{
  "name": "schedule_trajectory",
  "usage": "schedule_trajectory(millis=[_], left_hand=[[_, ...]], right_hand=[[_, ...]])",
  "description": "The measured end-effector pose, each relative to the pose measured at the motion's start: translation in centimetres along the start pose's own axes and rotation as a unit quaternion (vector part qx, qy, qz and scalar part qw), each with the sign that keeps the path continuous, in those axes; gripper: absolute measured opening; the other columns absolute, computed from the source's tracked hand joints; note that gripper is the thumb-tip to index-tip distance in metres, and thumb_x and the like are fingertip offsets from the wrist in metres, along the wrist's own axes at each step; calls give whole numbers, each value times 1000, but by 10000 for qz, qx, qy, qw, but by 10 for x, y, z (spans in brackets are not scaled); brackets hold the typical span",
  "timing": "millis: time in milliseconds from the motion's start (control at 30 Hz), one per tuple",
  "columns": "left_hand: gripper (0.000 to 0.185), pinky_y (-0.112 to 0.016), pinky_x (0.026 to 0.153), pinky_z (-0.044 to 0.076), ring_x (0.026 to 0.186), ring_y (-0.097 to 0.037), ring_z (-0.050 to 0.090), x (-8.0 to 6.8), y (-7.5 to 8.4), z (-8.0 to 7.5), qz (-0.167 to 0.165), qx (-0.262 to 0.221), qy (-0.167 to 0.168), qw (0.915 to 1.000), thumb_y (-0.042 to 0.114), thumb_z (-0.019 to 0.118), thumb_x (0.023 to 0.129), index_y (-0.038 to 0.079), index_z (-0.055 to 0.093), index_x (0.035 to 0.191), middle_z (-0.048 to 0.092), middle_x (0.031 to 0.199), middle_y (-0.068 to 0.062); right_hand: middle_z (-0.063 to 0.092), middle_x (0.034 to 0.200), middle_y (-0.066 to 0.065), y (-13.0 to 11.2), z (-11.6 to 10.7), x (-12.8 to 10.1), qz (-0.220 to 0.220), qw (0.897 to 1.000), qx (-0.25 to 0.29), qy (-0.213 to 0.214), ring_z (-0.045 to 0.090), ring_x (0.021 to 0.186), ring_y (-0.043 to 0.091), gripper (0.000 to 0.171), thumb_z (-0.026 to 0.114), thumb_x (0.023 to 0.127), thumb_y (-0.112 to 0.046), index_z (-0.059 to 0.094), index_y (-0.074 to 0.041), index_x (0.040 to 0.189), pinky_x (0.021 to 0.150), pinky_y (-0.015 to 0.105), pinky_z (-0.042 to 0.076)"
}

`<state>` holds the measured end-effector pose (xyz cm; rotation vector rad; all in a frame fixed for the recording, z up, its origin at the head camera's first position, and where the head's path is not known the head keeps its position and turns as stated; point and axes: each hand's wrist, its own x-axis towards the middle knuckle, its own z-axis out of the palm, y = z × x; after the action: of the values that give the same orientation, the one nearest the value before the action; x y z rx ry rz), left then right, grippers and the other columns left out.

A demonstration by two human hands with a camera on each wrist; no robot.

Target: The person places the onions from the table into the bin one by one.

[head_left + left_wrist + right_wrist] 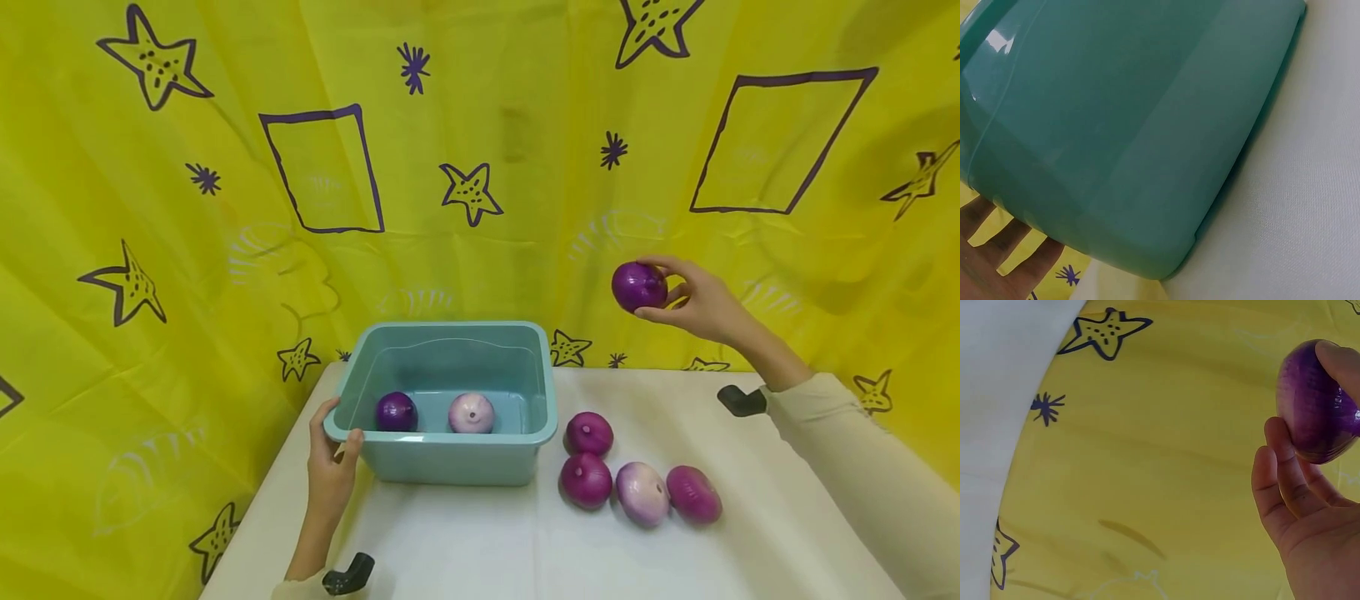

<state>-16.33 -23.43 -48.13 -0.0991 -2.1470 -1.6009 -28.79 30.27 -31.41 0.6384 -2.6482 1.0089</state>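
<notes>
My right hand [693,302] holds a dark purple onion [639,287] between thumb and fingers, raised well above the table; the right wrist view shows the same onion [1313,403] pinched at its sides. With my left hand [332,467] I grip the near left corner of a blue-green plastic tub [450,461], thumb at the front rim and fingers along the left side. Inside the tub lie a dark purple onion [396,412] and a pale white-purple onion [472,414]. In the left wrist view the tub's wall [1122,125] hides most of the left hand.
Right of the tub, on the white table [480,542], sit two magenta onions [589,434], one behind the other, a pale onion [642,494] and another magenta onion [693,495]. A yellow curtain [525,275] with drawn stars hangs behind the table.
</notes>
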Motion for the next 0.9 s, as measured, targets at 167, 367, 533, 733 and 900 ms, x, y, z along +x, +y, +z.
schedule_trajectory(millis=[167, 367, 533, 733, 900], left_hand=[[61, -24, 98, 47, 135, -44, 49, -1, -1, 0, -42, 11, -26, 10000, 11, 57, 102, 17, 30, 156, 40, 157, -17], [61, -16, 94, 46, 134, -43, 49, -1, -1, 0, -141, -13, -38, 9999, 13, 57, 102, 19, 30, 156, 41, 156, -17], [61, -11, 90, 45, 134, -44, 49, -1, -1, 0, -104, -37, -32, 9999, 13, 57, 102, 18, 30, 156, 41, 156, -18], [61, -10, 90, 44, 134, -46, 49, 0, 0, -1, -53, -52, -19, 10000, 12, 57, 102, 17, 30, 156, 41, 156, -19], [61, -11, 90, 45, 134, -46, 48, 0, 0, -1, -37, -94, -45, 9999, 11, 56, 102, 16, 29, 156, 40, 157, -19]], right_hand=[[55, 129, 16, -5, -4, 1, 61, 10000, -24, 54, 69, 92, 35, 74, 85, 86, -19, 49, -20, 151, 74, 15, 52], [55, 128, 15, -8, -5, 4, 46, 9999, -37, 87, 69, 91, 34, 73, 85, 86, -19, 50, -20, 150, 73, 17, 53], [56, 125, 14, -15, -4, 12, -44, 9999, -95, 36, 69, 91, 34, 72, 85, 85, -20, 52, -19, 149, 69, 22, 54], [57, 125, 14, -28, 9, 30, -448, 9986, -155, -216, 69, 86, 29, 71, 87, 83, -17, 55, -15, 146, 72, 21, 55], [59, 126, 15, -48, 22, 47, -713, 9960, -85, -539, 68, 86, 28, 70, 87, 83, -16, 55, -12, 145, 75, 25, 57]])
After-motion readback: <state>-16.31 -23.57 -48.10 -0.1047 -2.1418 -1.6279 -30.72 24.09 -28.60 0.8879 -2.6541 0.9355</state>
